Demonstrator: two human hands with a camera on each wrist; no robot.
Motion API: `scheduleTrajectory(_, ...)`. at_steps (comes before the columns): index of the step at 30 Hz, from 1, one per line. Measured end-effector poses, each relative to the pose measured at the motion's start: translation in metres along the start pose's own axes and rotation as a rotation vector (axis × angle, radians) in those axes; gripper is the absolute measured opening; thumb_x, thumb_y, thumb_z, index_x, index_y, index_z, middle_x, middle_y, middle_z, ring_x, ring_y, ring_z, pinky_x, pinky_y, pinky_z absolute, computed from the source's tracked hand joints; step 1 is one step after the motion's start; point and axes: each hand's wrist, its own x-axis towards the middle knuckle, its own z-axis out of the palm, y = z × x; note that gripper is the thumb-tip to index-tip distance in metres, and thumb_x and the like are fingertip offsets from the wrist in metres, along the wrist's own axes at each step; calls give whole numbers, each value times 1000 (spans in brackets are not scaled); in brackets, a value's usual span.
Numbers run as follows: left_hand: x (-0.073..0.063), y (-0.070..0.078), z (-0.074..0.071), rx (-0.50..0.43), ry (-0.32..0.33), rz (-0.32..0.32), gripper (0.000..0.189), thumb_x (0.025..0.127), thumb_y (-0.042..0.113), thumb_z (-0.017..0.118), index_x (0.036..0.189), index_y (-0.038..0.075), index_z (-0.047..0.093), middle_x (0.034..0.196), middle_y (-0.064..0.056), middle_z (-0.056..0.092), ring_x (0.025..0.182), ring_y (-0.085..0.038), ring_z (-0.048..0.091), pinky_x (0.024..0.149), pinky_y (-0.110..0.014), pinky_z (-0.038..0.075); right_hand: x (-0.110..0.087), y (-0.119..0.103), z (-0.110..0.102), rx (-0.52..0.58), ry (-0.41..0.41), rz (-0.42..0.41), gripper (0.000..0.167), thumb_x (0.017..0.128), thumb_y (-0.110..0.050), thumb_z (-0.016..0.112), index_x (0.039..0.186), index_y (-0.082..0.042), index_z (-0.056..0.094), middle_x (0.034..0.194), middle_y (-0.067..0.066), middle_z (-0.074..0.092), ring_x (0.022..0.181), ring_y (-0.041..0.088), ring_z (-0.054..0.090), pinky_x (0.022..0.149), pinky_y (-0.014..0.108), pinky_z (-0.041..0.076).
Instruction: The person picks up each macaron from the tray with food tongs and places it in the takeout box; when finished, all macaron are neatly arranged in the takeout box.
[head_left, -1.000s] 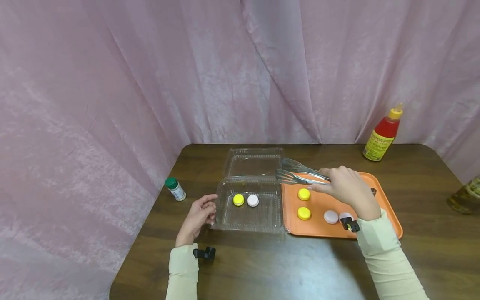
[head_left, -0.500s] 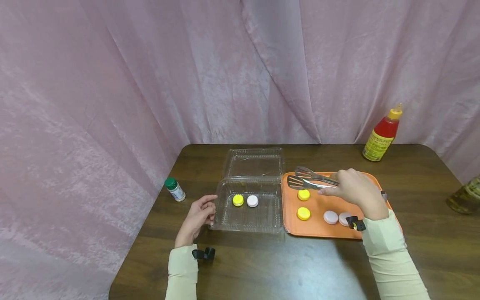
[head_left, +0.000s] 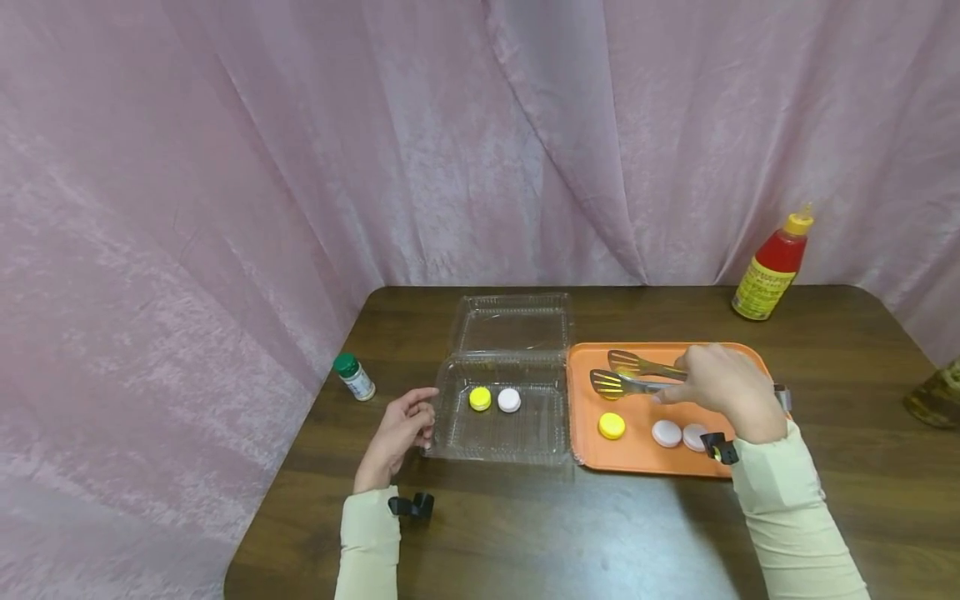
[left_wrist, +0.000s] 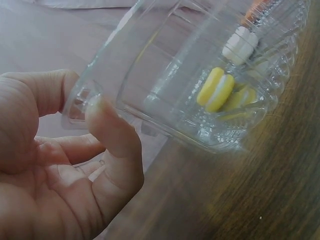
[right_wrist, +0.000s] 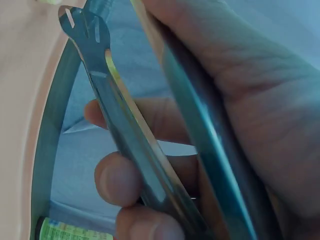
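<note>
My left hand (head_left: 399,433) pinches the left rim of a hinged clear plastic container (head_left: 465,442), with thumb and index finger either side of it in the left wrist view. In the container sit a yellow macaron (head_left: 480,399) and a white macaron (head_left: 509,400). My right hand (head_left: 723,387) holds metal tongs (right_wrist: 135,135), fingers wrapped round both arms. The tongs' slotted heads are spread over the orange tray (head_left: 637,458), overlapping a second yellow macaron. Nearer the front of the tray lie a yellow macaron (head_left: 611,426) and two pale macarons (head_left: 667,433).
A small green-capped jar (head_left: 355,377) stands left of the container. Toward the back right is a red sauce bottle (head_left: 772,267) with a yellow cap, and a glass vessel (head_left: 937,396) shows at the right edge. Pink curtain (head_left: 480,150) hangs behind the wooden table (head_left: 525,533).
My right hand has moved the tongs rightward and down from above the container's right edge to over the far yellow macaron on the tray. My left hand has kept its place.
</note>
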Motion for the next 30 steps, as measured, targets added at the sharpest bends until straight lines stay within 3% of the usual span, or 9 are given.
scheduleTrajectory(6, 1, 0, -1, -5, -9, -5, 48, 90, -8, 52, 138, -7, 50, 83, -3, 53, 64, -14, 47, 50, -24, 44, 0, -2, -1, -24, -38, 22, 39, 75, -42, 87, 75, -9, 67, 64, -2, 42, 60, 17, 41, 52, 34, 29)
scheduleTrajectory(10, 0, 3, -2, -4, -7, -7, 48, 90, -7, 52, 138, -6, 50, 82, -2, 53, 64, -14, 48, 51, -24, 44, 2, -2, -3, -20, -75, 21, 40, 77, -37, 86, 95, -3, 75, 71, 0, 53, 64, 20, 46, 54, 34, 35)
scheduleTrajectory(15, -1, 6, -2, -12, -12, -17, 49, 91, -8, 51, 140, -6, 49, 81, -2, 53, 63, -14, 48, 51, -23, 45, 4, -1, -5, -27, -96, 3, 36, 79, -34, 85, 97, -4, 76, 77, 1, 62, 66, 20, 50, 56, 36, 40)
scheduleTrajectory(21, 1, 4, 0, -2, -7, -14, 48, 91, -8, 51, 139, -6, 50, 83, -3, 53, 64, -14, 48, 51, -23, 44, 0, 2, -6, -27, -49, -82, 24, 80, -32, 84, 78, -11, 73, 66, -4, 53, 60, 15, 45, 54, 32, 35)
scheduleTrajectory(30, 1, 1, 0, -2, -5, -12, 48, 91, -7, 52, 139, -5, 50, 84, -4, 53, 64, -15, 48, 50, -24, 44, -4, -1, -7, 10, 65, -128, 34, 84, -34, 81, 67, -13, 60, 60, -3, 42, 55, 15, 41, 52, 32, 31)
